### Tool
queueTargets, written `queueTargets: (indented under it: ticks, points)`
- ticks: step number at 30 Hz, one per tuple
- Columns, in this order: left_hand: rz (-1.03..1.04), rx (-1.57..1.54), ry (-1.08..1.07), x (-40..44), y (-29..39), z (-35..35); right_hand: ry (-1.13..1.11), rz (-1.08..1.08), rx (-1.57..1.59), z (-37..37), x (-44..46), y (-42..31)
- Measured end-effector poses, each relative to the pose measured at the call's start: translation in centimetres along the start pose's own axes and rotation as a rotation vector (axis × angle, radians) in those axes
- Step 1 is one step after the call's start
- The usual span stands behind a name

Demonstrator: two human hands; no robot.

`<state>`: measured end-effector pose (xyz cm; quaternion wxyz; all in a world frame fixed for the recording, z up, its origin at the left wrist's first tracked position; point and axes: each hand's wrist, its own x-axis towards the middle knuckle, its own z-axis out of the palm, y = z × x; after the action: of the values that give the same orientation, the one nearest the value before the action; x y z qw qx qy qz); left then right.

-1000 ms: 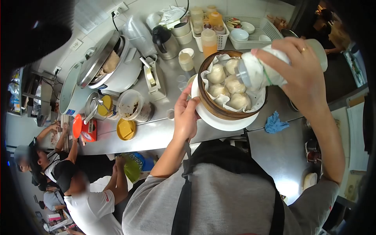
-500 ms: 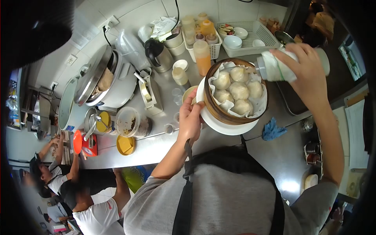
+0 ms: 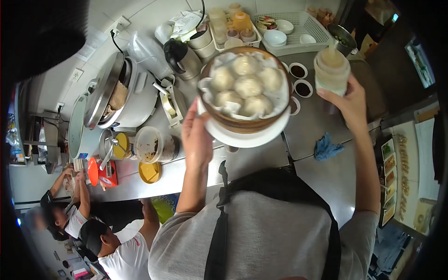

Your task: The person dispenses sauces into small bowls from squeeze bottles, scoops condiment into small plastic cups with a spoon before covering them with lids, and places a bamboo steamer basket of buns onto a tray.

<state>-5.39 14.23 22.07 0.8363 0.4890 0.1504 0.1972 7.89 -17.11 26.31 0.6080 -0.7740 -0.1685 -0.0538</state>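
Observation:
My left hand [image 3: 198, 137] grips the edge of a white plate [image 3: 254, 140], holding it up over the counter. On the plate rests a round bamboo steamer [image 3: 247, 125], slightly blurred, lined with white paper. Several pale, shiny dumplings [image 3: 248, 87] sit inside it. My right hand [image 3: 350, 105] is closed around a squeeze bottle [image 3: 332, 72], nozzle up, to the right of the steamer. Between bottle and steamer, small dishes of dark sauce [image 3: 304, 88] stand on the counter.
A blue cloth [image 3: 328, 148] lies on the steel counter. Behind the steamer are a basket of bottles [image 3: 257, 41] and a tray with white bowls [image 3: 303, 46]. A large rice cooker [image 3: 136, 100], a kettle [image 3: 181, 59] and a red scale [image 3: 108, 171] stand left. Two co-workers [image 3: 123, 249] are at lower left.
The plate and steamer have moved left and up with my left hand. My right hand has lowered and turned the bottle from lying sideways to nozzle up. The sauce dishes now show.

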Motion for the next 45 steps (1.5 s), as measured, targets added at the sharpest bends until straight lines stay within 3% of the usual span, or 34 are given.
queueTargets:
  ticks: [5,6,8,9,13,15,19,21,24,27,30,34,38,40,45]
  points:
    - [0.137,-0.037,0.137,0.3,3.2,-4.1,-0.036,0.113,0.145,8.4,3.9,6.3]
    - [0.161,-0.024,0.116,0.3,3.7,-5.0,-0.013,0.084,0.053,10.4,4.1,6.8]
    - [0.184,0.002,0.285,-0.4,4.4,-5.7,-0.068,0.172,0.05,13.8,4.6,9.4]
    - [0.208,0.034,0.292,-0.5,4.5,-6.3,-0.02,0.131,-0.114,15.6,4.9,11.2]
    - [0.215,-0.032,0.17,-0.5,4.6,-7.4,0.04,0.16,-0.091,20.0,4.3,14.4]
    - [0.215,-0.033,0.126,-0.1,4.4,-7.1,0.079,-0.006,-0.12,21.4,3.7,16.7]
    - [0.146,-0.046,0.138,0.8,3.6,-4.8,0.064,-0.044,-0.059,21.1,3.2,17.9]
    - [0.071,-0.045,0.109,1.3,3.0,-2.9,0.177,-0.131,-0.166,19.5,2.3,19.2]
    - [-0.005,-0.079,-0.05,3.0,0.6,-0.4,-0.039,0.51,0.697,12.7,0.3,15.4]
    - [-0.13,-0.121,-0.247,4.2,-2.7,3.4,-0.205,0.49,1.054,5.8,-2.9,8.5]
    - [-0.315,-0.086,-0.318,4.4,-6.8,7.5,-0.057,0.432,0.877,2.2,-5.8,6.0]
    - [-0.536,-0.118,-0.602,4.6,-11.1,13.7,0.386,0.385,0.847,-2.3,-8.0,12.5]
    - [-0.703,-0.16,-0.862,6.7,-18.0,18.0,0.498,0.281,0.895,-8.1,-8.5,16.6]
    - [-0.758,-0.027,-0.837,5.7,-20.0,19.2,0.549,0.296,0.808,-11.0,-8.2,18.8]
    - [-1.012,0.126,-1.035,0.1,-24.6,15.6,0.654,0.295,0.783,-17.2,-6.0,28.1]
